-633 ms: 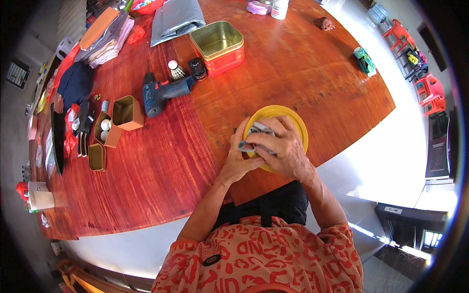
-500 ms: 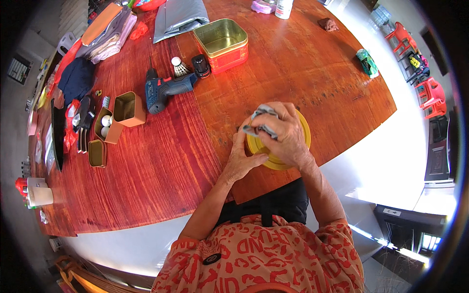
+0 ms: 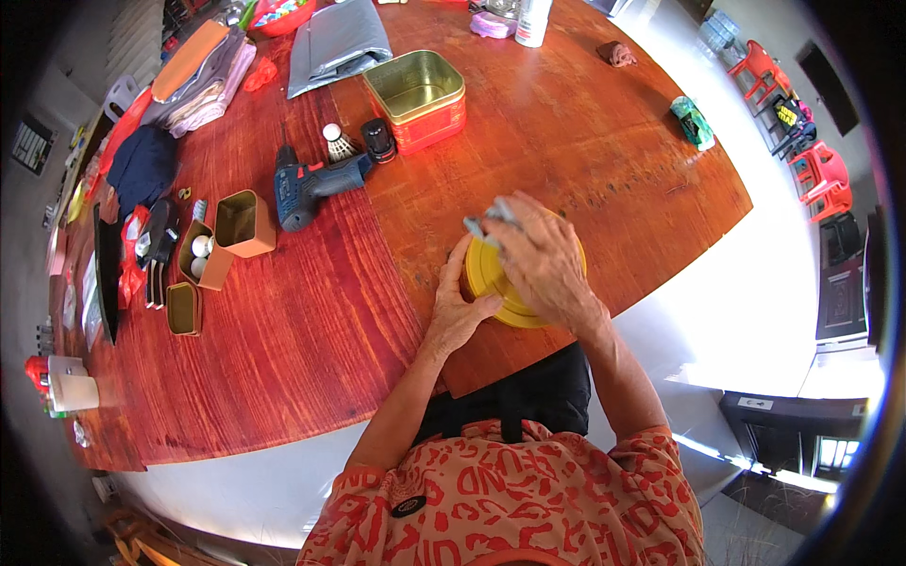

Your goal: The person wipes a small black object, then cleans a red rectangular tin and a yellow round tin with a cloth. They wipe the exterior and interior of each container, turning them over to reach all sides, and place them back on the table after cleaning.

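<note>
A round yellow lid or tin (image 3: 485, 274) lies near the front edge of the wooden table, partly covered by my hands. My left hand (image 3: 457, 307) is curled round its left side, with the thumb on the near rim and the fingers along the far left edge. Over the top is my right hand (image 3: 545, 264), closed on a crumpled grey cloth (image 3: 494, 219). The cloth sticks out past the fingertips at the lid's far left. What lies under the right palm is hidden.
Beyond my hands stand a red square tin (image 3: 429, 123), a cordless drill (image 3: 307, 189) and a shuttlecock (image 3: 338, 143). Several small open boxes (image 3: 243, 226) sit at the left. A green packet (image 3: 693, 123) lies near the right edge; a grey folded bag (image 3: 338, 45) is farther back.
My right hand has slid the cloth toward the far left rim of the yellow lid. The left hand keeps its hold on the side. The whole view has shifted slightly.
</note>
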Demonstrator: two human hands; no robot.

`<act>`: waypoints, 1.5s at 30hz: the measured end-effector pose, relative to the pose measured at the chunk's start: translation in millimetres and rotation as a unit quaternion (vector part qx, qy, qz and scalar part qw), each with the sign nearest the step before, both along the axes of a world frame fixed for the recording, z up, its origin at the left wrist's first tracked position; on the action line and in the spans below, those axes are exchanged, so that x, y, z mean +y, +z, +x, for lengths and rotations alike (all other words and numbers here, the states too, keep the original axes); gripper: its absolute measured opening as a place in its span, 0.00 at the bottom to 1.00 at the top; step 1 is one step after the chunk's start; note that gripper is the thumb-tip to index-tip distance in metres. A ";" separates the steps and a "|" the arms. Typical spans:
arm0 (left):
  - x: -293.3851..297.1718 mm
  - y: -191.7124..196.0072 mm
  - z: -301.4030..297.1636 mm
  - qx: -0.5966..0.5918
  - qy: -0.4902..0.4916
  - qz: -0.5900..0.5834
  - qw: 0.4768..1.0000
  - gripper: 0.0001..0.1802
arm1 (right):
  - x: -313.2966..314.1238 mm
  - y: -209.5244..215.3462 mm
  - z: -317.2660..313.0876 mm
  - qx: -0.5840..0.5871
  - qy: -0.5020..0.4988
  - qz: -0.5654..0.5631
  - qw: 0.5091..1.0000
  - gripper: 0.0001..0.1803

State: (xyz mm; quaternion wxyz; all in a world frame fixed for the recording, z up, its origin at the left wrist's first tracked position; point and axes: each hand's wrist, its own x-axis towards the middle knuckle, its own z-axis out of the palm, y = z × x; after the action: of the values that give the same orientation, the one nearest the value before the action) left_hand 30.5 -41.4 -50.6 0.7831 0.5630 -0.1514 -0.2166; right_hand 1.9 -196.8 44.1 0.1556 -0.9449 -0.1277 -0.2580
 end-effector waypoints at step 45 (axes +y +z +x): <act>-1.8 16.3 -3.5 0.040 0.000 -0.059 0.997 0.45 | 0.5 -1.5 17.7 0.018 -0.082 0.093 0.992 0.26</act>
State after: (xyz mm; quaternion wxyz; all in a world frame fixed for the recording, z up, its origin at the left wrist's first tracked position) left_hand 27.1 -43.2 -34.3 0.8204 0.5067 -0.1325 -0.2295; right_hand 19.6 -196.3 42.6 0.2238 -0.9381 -0.0224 -0.2633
